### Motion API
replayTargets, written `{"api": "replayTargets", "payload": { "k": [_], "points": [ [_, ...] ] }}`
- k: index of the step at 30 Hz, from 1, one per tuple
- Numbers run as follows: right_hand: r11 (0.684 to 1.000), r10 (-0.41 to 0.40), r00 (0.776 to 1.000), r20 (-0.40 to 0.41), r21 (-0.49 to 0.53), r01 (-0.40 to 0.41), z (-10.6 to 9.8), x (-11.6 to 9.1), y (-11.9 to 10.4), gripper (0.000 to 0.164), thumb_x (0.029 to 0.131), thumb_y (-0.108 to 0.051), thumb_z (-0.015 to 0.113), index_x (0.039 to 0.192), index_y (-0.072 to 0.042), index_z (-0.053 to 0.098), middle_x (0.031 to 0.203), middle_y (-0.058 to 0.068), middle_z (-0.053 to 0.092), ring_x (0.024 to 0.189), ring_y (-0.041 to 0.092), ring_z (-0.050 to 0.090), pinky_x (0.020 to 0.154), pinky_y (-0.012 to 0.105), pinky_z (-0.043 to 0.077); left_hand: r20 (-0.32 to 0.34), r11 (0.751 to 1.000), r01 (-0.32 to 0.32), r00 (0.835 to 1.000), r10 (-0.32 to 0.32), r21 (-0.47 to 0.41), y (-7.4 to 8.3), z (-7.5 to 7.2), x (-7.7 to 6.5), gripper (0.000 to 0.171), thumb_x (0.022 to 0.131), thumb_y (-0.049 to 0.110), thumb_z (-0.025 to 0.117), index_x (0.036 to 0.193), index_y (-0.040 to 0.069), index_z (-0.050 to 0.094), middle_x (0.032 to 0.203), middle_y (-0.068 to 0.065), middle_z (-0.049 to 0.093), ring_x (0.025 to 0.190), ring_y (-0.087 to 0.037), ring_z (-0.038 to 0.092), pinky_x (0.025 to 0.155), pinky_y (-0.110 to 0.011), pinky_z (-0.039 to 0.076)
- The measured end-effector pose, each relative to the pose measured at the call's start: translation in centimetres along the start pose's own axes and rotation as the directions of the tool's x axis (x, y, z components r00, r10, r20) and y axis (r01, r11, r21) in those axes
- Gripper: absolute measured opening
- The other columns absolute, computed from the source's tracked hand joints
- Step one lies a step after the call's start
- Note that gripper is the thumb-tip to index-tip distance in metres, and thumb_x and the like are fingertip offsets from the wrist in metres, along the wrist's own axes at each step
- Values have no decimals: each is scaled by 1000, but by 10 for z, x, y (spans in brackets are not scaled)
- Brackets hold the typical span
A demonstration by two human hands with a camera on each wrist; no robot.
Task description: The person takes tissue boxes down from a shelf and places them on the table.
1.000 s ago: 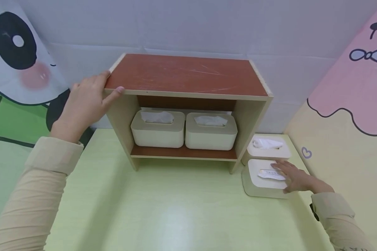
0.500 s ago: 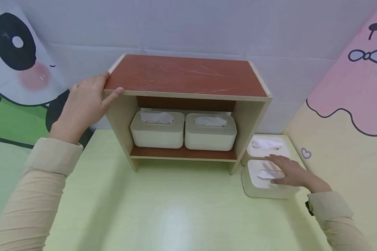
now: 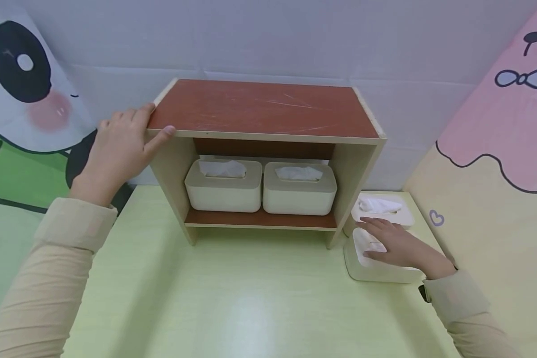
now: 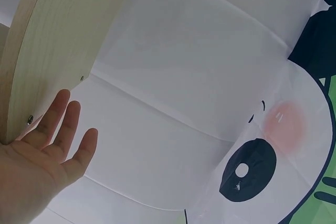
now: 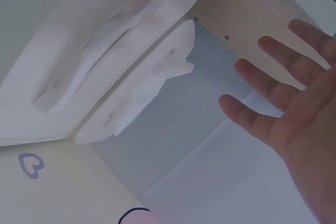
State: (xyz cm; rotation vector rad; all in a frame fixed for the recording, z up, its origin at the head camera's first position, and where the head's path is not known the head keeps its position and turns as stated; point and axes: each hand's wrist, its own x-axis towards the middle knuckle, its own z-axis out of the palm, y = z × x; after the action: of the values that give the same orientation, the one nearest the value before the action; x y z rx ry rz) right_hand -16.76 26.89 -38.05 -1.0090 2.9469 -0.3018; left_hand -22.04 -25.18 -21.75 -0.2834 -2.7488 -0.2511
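Relaxed left hand [image 3: 118,149] rests on the shelf's [image 3: 264,109] corner; right hand [image 3: 402,246], fingers spread, hovers over a rounded, white-topped tissue box [image 3: 376,271] near the desk's [image 3: 237,293] right edge, room leftward.

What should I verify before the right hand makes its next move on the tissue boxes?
1. Left hand on the shelf unit: ok, rests at its top left corner.
2. Right hand free: ok, fingers extended, holding nothing.
3. Grip on the front table box: not ok, hand above it but not gripping.
4. Left shelved box and right shelved box upright: ok.
5. Room beside them for another: not ok, they nearly span the shelf.
6. Front table box clear of the rear table box: cannot tell.
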Motion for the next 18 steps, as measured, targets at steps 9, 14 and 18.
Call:
{"api": "replayTargets", "payload": {
  "k": [9,14,18],
  "points": [
    [995,-96,995,7,-20,96,-3,17,-30,59,81,-26,67,132,-5,46,132,15,50,120,34,48,92,53,39,-1,1000,11,1000,-11,1,-2,1,0,76,92,58,31,144,3,22,133,-31,39,116,-51,35,91,-61,25],
    [992,-124,992,8,-14,124,-5,27,-41,60,82,-26,66,135,-11,44,135,12,48,121,32,48,91,52,40,-3,1000,9,1000,-9,-2,-1,2,1,76,92,58,31,144,3,23,133,-31,40,117,-50,36,91,-61,25],
    [986,-167,986,-9,-12,167,-6,37,-49,59,83,-28,65,135,-12,44,137,10,46,121,30,47,92,52,40,-5,1000,7,1000,-7,0,-1,2,1,76,92,58,31,144,3,23,132,-31,40,116,-50,37,90,-61,26]
  ]
}}
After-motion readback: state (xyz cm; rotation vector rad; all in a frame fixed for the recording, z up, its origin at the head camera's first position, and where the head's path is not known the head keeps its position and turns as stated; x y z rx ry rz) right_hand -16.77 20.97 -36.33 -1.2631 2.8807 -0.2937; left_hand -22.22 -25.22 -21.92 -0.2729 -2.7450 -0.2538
